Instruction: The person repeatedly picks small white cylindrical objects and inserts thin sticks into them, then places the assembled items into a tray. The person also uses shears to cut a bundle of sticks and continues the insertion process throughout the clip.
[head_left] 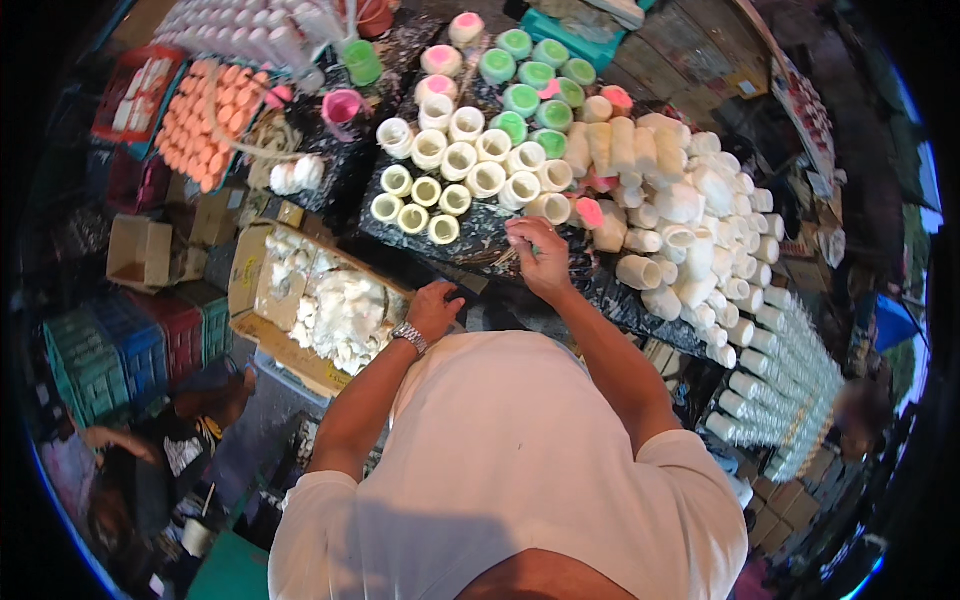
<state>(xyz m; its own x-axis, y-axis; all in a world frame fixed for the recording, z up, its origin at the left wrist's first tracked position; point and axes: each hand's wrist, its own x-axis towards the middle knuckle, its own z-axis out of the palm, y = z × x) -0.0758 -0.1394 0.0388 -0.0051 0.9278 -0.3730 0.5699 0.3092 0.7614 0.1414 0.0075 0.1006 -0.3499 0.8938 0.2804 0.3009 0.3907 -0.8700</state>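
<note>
My right hand (pixel 540 262) pinches a thin brush-like tool, hard to make out, just beside the white cups (pixel 470 160) on the desk (pixel 480 250). My left hand (pixel 435 308) rests loosely curled on the desk edge, holding nothing. A careless sweep could topple cups. My torso hides the near desk.
</note>
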